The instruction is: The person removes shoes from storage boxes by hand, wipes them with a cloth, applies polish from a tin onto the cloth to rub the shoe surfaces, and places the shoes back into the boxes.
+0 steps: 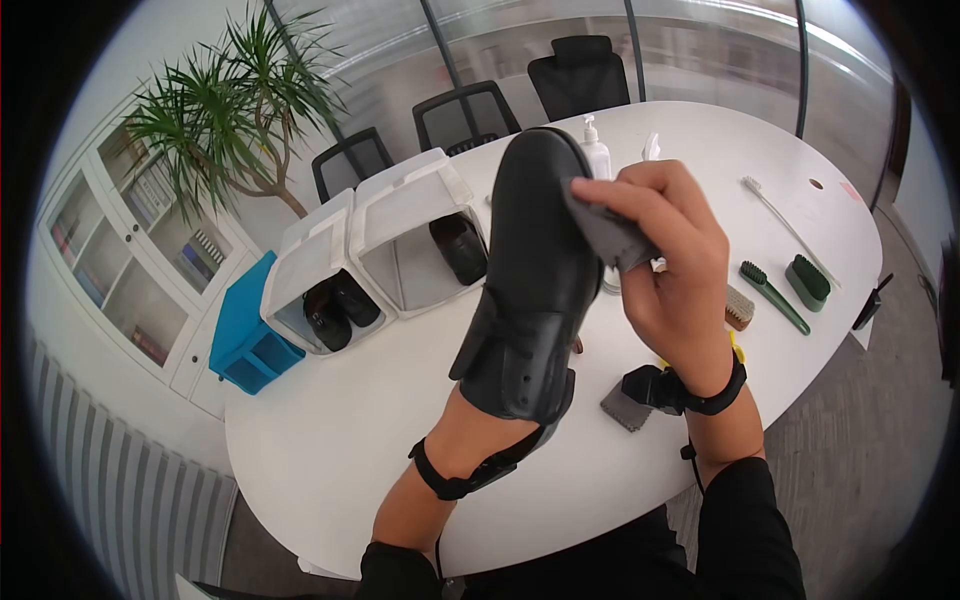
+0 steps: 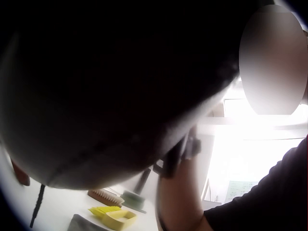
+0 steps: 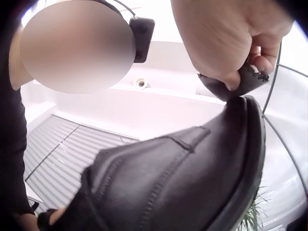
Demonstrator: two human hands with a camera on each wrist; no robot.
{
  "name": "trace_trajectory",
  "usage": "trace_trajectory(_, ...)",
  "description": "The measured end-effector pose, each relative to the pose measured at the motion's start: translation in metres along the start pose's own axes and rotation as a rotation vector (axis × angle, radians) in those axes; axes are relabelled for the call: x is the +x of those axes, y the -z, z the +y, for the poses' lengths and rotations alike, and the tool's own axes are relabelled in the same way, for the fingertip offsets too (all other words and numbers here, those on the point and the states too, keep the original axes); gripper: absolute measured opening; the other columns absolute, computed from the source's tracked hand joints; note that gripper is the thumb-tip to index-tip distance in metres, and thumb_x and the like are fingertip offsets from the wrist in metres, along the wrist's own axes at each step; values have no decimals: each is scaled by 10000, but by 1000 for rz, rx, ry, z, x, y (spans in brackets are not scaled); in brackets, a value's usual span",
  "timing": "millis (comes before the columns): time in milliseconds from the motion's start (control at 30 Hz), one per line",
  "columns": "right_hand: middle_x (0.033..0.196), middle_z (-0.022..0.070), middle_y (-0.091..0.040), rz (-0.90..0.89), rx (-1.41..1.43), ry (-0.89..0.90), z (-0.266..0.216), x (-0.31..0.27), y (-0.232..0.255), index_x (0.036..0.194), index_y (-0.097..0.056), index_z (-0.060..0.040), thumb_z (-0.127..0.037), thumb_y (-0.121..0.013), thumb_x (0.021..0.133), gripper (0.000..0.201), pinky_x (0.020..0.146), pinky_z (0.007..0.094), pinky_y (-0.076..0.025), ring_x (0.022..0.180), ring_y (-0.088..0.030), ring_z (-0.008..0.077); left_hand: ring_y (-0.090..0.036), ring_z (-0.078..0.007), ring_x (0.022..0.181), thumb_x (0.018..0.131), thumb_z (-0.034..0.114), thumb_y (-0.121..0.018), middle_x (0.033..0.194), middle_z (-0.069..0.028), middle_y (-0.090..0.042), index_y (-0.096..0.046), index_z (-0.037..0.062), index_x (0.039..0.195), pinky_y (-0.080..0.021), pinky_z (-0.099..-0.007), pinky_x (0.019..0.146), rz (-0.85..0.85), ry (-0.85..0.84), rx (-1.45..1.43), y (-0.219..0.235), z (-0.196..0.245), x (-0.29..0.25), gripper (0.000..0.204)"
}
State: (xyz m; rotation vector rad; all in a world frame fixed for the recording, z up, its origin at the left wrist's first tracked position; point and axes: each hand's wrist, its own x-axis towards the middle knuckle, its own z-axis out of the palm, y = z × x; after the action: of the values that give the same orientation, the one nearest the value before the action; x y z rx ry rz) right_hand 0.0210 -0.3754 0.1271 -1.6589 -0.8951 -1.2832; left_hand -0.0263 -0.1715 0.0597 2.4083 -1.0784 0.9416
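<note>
The work looks to be midway: a black shoe (image 1: 535, 270) is held up over the tabletop (image 1: 330, 440), toe pointing away, with the left hand (image 1: 480, 425) pushed inside its opening, so whether those fingers are curled or straight cannot be told. The right hand (image 1: 665, 270) pinches a folded grey cloth (image 1: 610, 235) between thumb and fingers and presses it against the side of the shoe near the toe; the right wrist view shows the cloth (image 3: 240, 84) touching the upper edge of the leather. I judge that the wiping is under way on this shoe, and how much of its surface is already done cannot be read from the pictures. Other black shoes sit in two white boxes (image 1: 400, 215) further back. The green brushes (image 1: 790, 285), a second grey cloth (image 1: 625, 408) and a pump bottle (image 1: 596, 152) lie untouched, well apart from the hands.
</note>
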Motion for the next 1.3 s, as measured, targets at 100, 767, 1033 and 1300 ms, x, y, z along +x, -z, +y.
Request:
trace_trajectory(100, 969, 118, -600, -151, 93, -38, -4, -2, 2, 1070, -727, -57, 173, -538, 654, 512, 739, 360, -513, 862, -624, 302, -654, -349, 1019, 835, 54, -696, 1136, -183, -662, -656, -28, 1189, -536, -464, 908, -26, -14, 69, -1, -5, -2, 365)
trace_trajectory(767, 986, 103, -608, -68, -179, 12, -4, -5, -9, 1116, -726, -43, 150, -620, 621, 542, 749, 372, -509, 865, -606, 296, -663, -298, 979, 859, 36, -647, 1045, -113, -692, -659, 47, 1141, -532, -399, 867, -21, 212, -319, 3, 7, 5, 283)
trace_trajectory(1033, 1003, 112, -591, -307, 3, -64, -15, -10, -6, 1094, -733, -31, 181, -577, 624, 539, 774, 388, -512, 897, -612, 315, -642, -281, 971, 832, 11, -659, 1033, -105, -679, -605, 25, 1224, -511, -383, 886, 90, 302, -564, 16, 12, 13, 396)
trace_trajectory(1300, 996, 114, -581, -387, 192, -135, -25, -14, -5, 1124, -730, -35, 189, -551, 606, 592, 780, 380, -510, 891, -609, 316, -637, -316, 1083, 842, 36, -710, 1218, -159, -649, -552, 17, 1374, -496, -392, 950, 231, 309, -469, 14, -5, -7, 556)
